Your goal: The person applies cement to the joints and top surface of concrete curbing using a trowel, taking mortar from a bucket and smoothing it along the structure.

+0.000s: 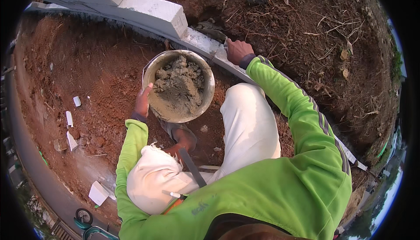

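Note:
My left hand grips the left side of a round bucket filled with lumpy grey mortar. My right hand is closed on the handle of a trowel, its blade at the top of a low white ledge. Light-coloured blocks sit on that ledge to the upper left. My bent legs are below the bucket. A dark bar-like tool lies across my lap.
Reddish soil slopes to a paved road at the left, with scattered white block pieces and part of a motorbike. Dark earth with dry twigs lies beyond the ledge.

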Demonstrator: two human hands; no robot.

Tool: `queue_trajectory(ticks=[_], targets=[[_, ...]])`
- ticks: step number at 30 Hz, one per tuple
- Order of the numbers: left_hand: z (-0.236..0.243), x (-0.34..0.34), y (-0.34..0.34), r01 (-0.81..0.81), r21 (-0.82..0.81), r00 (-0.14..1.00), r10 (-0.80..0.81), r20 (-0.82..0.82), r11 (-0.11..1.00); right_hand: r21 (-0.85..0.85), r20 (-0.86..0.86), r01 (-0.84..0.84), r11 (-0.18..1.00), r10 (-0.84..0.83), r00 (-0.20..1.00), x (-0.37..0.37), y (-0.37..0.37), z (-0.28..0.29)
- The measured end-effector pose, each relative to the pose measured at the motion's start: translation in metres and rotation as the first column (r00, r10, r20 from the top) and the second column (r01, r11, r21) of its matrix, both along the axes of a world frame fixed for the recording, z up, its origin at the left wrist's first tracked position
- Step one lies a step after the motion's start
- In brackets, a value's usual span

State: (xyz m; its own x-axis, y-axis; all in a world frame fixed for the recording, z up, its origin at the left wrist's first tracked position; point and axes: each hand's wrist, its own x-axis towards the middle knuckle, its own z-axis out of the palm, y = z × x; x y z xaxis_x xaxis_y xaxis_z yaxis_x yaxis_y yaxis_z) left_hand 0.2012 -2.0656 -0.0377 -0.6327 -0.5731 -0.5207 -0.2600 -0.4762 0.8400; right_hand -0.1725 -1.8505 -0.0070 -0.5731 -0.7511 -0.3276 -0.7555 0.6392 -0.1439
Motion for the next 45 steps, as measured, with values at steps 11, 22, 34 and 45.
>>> queue_trajectory(ticks=[11, 22, 34, 45], targets=[[-0.01, 0.003, 0.001, -0.069, -0.019, 0.997, 0.068, -0.037, 0.997, -0.017, -0.033, 0.009, 1.0, -0.009, 0.999, -0.006, 0.01, -0.024], [-0.011, 0.005, 0.006, -0.121, -0.071, 0.992, 0.119, -0.032, 0.99, -0.077, -0.049, 0.072, 0.994, -0.076, 0.996, 0.004, 0.01, 0.003], [0.002, 0.0, 0.009, -0.113, 0.013, 0.992, 0.114, -0.058, 0.993, -0.018, -0.008, 0.033, 0.999, -0.033, 0.999, 0.003, -0.002, -0.034], [-0.006, 0.006, 0.004, -0.124, 0.028, 0.99, 0.125, -0.058, 0.992, -0.058, 0.048, 0.052, 0.997, -0.049, 0.998, 0.02, -0.011, -0.004]])
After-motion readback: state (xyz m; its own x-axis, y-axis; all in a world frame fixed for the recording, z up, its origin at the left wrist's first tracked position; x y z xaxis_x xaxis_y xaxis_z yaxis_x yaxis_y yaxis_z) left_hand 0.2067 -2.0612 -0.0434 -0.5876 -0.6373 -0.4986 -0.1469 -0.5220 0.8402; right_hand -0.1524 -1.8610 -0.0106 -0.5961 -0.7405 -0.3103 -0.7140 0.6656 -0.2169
